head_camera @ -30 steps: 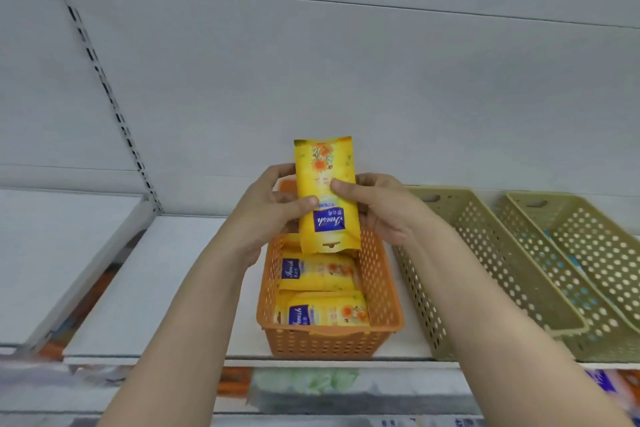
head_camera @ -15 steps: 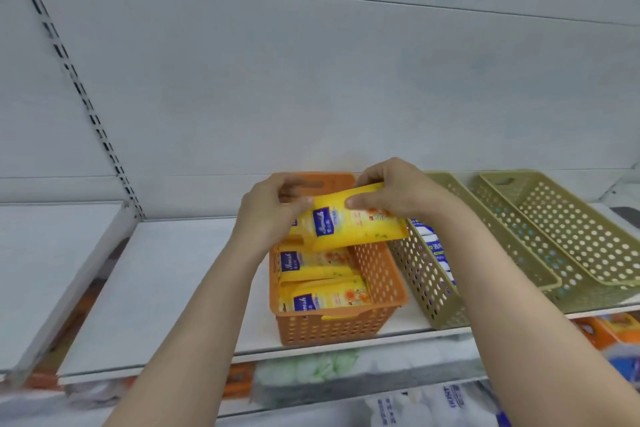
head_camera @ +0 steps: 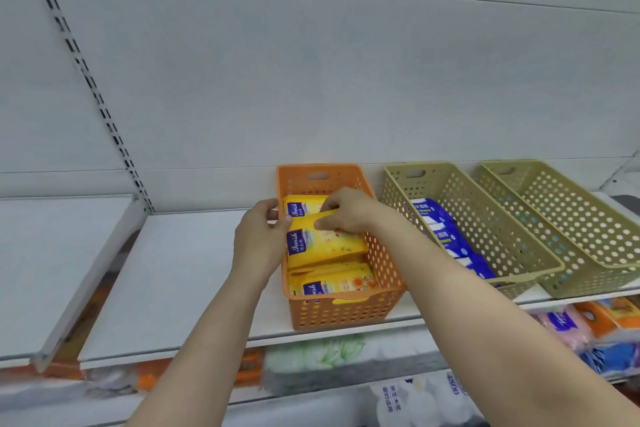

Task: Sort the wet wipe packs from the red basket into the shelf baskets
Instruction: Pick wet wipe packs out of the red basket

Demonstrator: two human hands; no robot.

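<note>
An orange perforated basket [head_camera: 341, 314] stands on the white shelf and holds several yellow wet wipe packs. My left hand [head_camera: 258, 239] and my right hand [head_camera: 349, 210] both pinch one yellow pack [head_camera: 325, 244], which lies flat inside the basket on top of the others. My left hand holds its left end at the basket's left wall. The fingers of my right hand curl over its upper edge. Another yellow pack [head_camera: 303, 206] lies behind it and one [head_camera: 337, 282] in front. The red basket is not in view.
Two olive perforated baskets stand to the right: the near one [head_camera: 519, 253] holds blue wipe packs [head_camera: 446, 236], the far one [head_camera: 588, 236] shows nothing inside. The white shelf [head_camera: 180, 270] stretches left. Packaged goods fill the lower shelf [head_camera: 346, 354].
The yellow pack went from upright above the orange basket to lying flat inside it, both hands lowering with it. The view shifted, showing more of the baskets on the right.
</note>
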